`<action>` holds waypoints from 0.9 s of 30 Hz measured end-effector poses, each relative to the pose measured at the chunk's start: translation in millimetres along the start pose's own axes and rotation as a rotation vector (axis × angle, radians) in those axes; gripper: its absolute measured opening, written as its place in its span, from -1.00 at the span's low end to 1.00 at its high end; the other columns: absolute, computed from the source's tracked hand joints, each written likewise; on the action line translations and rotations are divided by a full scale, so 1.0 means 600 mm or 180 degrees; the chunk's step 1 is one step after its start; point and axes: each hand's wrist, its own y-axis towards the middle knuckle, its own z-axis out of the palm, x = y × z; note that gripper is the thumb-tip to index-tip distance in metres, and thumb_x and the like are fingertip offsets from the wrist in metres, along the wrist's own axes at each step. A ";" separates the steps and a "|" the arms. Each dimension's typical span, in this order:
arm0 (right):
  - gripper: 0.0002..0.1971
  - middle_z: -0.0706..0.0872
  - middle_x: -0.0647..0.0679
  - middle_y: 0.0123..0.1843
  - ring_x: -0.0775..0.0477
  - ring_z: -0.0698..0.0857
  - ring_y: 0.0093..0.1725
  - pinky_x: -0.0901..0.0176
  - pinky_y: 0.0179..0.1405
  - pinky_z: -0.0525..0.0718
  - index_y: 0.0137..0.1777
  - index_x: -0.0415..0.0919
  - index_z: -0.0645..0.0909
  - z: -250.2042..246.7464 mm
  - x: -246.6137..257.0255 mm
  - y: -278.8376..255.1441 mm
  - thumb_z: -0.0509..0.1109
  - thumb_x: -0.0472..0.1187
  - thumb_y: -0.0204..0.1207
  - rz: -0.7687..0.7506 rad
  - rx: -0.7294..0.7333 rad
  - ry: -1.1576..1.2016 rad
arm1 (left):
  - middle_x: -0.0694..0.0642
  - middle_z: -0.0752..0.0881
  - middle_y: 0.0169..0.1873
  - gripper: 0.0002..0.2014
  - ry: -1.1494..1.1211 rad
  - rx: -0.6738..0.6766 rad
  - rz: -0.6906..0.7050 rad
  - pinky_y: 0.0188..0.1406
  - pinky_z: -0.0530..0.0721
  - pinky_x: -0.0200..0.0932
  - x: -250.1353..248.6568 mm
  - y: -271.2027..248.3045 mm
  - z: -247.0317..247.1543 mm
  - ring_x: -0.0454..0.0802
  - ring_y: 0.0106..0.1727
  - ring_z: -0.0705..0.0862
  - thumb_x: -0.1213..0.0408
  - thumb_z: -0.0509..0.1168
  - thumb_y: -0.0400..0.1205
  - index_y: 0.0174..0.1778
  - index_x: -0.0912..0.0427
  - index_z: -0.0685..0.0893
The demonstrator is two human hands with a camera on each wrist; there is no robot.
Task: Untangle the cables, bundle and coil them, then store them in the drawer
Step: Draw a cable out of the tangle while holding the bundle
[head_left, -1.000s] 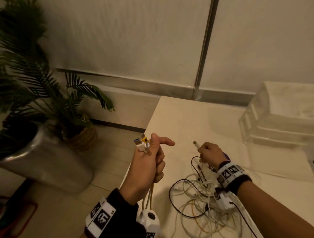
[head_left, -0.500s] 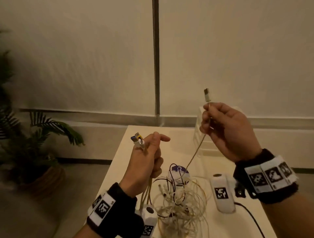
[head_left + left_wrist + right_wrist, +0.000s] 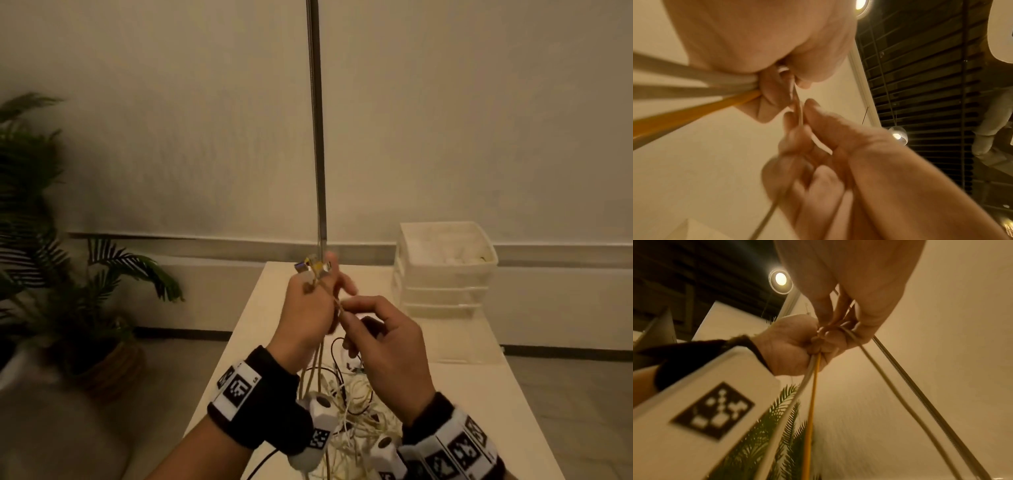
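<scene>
overhead, both hands [image 3: 342, 329] pinch cables [image 3: 322, 363] above the table edge [image 3: 222, 359].

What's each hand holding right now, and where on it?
The left hand grips several cables just below their plug ends. The right hand pinches one thin cable close beside it.

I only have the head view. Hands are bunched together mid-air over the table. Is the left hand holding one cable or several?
Observer: Several. The left hand grips a bunch of pale cables plus one thin yellow cable.
Operator: What's the right hand doing?
Observer: The right hand pinches a single thin beige cable just below the left fist.
Operator: Does that cable end at the pinch?
Observer: No. In the right wrist view, the beige strand and a dark braided cable run down from the right hand.
</scene>
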 end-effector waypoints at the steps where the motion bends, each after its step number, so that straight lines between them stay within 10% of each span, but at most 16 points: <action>1: -0.90 0.73 -0.11 -0.36 -0.06 0.64 -0.46 0.12 -0.44 0.63 -0.05 -0.10 0.62 -0.004 -0.013 -0.003 0.44 -0.31 0.53 0.0060 0.0130 -0.0047 | 0.10 0.41 -0.59 -0.44 0.0079 -0.0169 0.0166 -0.54 0.30 -0.17 -0.006 0.004 -0.009 -0.02 -0.58 0.34 -0.21 0.08 0.69 -0.41 0.18 0.57; 6: -0.80 0.65 -0.01 -0.43 0.09 0.57 -0.40 0.12 -0.30 0.59 -0.19 -0.15 0.61 -0.033 -0.114 -0.014 0.26 -0.24 0.67 0.0462 0.1263 -0.0715 | 0.11 0.45 -0.50 -0.46 -0.0620 -0.0504 0.0646 -0.36 0.67 0.04 -0.070 0.026 -0.060 0.03 -0.45 0.51 -0.09 -0.02 0.76 -0.51 0.06 0.47; 8: -0.73 0.60 0.08 -0.45 0.13 0.54 -0.40 0.14 -0.27 0.56 -0.27 -0.09 0.58 -0.045 -0.157 -0.013 0.23 -0.22 0.68 0.0582 0.1400 -0.0963 | 0.05 0.33 -0.53 -0.48 -0.0819 -0.0435 0.0599 -0.55 0.49 -0.14 -0.086 0.028 -0.075 -0.05 -0.52 0.35 -0.12 -0.04 0.75 -0.48 0.07 0.36; 11: -0.67 0.54 0.12 -0.50 0.12 0.49 -0.46 -0.01 -0.31 0.60 -0.36 -0.01 0.56 -0.051 -0.180 0.012 0.25 -0.18 0.67 0.0708 0.1004 -0.1064 | -0.03 0.29 -0.56 -0.56 -0.0425 0.0011 0.0583 -0.64 0.20 -0.23 -0.076 0.015 -0.080 -0.08 -0.57 0.19 -0.09 0.06 0.73 -0.43 0.04 0.36; 17: -0.69 0.49 0.08 -0.57 -0.01 0.44 -0.48 0.08 -0.37 0.44 -0.37 -0.14 0.64 -0.057 -0.111 0.105 0.32 -0.20 0.63 0.0704 0.0373 -0.0488 | -0.20 0.50 -0.62 -0.89 0.1011 0.1099 -0.0202 -0.66 0.33 -0.35 0.006 -0.023 -0.047 -0.24 -0.63 0.36 0.26 0.32 0.68 0.10 0.09 0.67; 27: -0.75 0.51 0.07 -0.49 0.10 0.45 -0.42 0.11 -0.30 0.43 -0.23 -0.22 0.70 -0.058 0.010 0.153 0.27 -0.24 0.64 0.0181 0.0975 -0.0744 | -0.14 0.45 -0.58 -0.82 0.0384 0.0124 0.0335 -0.61 0.30 -0.27 0.026 0.046 -0.025 -0.12 -0.61 0.31 0.34 0.34 0.66 0.13 0.01 0.69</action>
